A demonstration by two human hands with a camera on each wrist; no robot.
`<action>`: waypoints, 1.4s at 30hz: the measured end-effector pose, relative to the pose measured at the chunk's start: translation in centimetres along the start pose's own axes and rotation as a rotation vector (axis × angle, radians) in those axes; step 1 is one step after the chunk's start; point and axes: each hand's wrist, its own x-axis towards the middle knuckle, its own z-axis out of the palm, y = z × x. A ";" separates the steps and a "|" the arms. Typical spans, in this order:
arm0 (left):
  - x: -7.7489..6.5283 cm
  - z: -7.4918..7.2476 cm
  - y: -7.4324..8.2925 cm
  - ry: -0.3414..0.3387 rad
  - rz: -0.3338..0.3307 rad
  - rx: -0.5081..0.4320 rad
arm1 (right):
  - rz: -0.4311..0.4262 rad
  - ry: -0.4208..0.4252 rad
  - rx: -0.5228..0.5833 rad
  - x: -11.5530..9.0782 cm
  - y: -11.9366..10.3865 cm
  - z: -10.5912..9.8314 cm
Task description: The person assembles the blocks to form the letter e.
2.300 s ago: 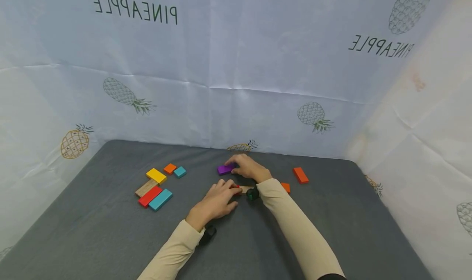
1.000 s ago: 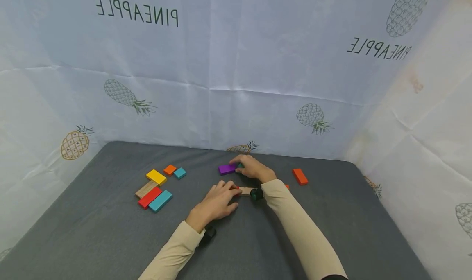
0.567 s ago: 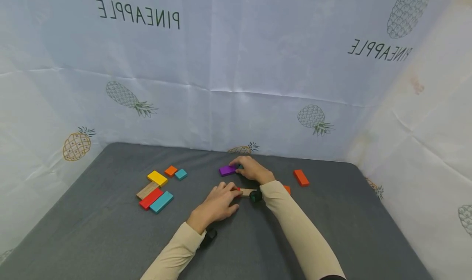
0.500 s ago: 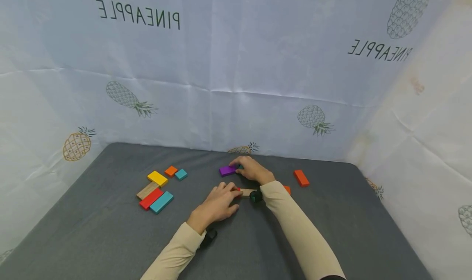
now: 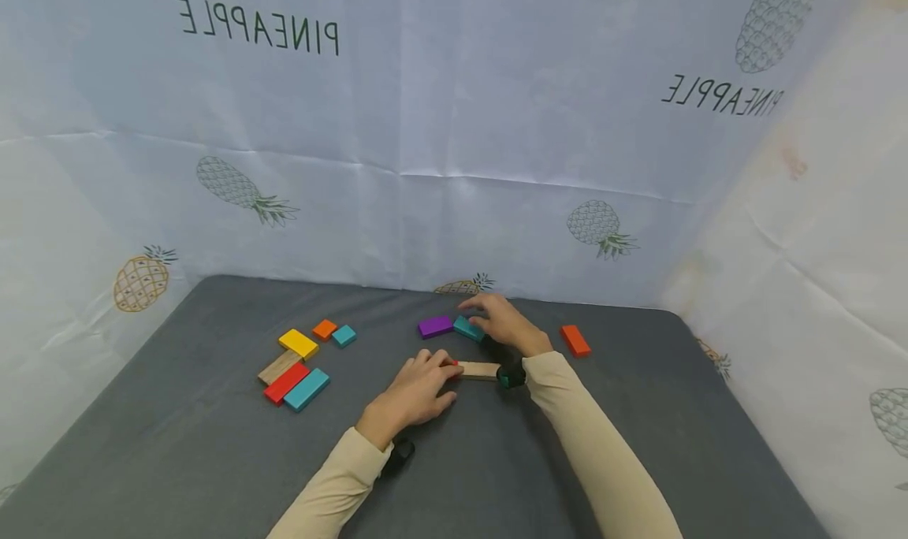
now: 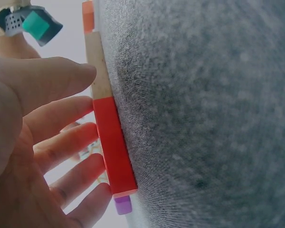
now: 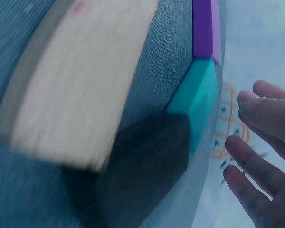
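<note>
My left hand [image 5: 414,393] rests its fingertips on a red block [image 6: 115,147] lying flat on the table. In the left wrist view its thumb is against a plain wooden block [image 6: 99,64], which stands end to end with the red one. Most of the red block is hidden in the head view. My right hand [image 5: 504,322] is raised just beside a teal block [image 5: 468,328], fingers apart and holding nothing. That teal block lies at an angle, one end touching a purple block [image 5: 436,326], as the right wrist view shows.
An orange block [image 6: 88,16] meets the wooden block's far end. A red-orange block [image 5: 575,340] lies apart at right. To the left are yellow [image 5: 299,343], wooden [image 5: 280,367], red [image 5: 287,384] and blue [image 5: 307,389] blocks, plus small orange [image 5: 325,329] and blue [image 5: 344,336] ones.
My right hand has let go of the teal block and drawn back to the right, leaving it by the purple block. The left hand stays on the red block.
</note>
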 end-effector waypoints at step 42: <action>-0.2 -0.1 0.2 0.009 -0.002 -0.039 | 0.133 0.159 -0.021 -7.4 7.1 -2.8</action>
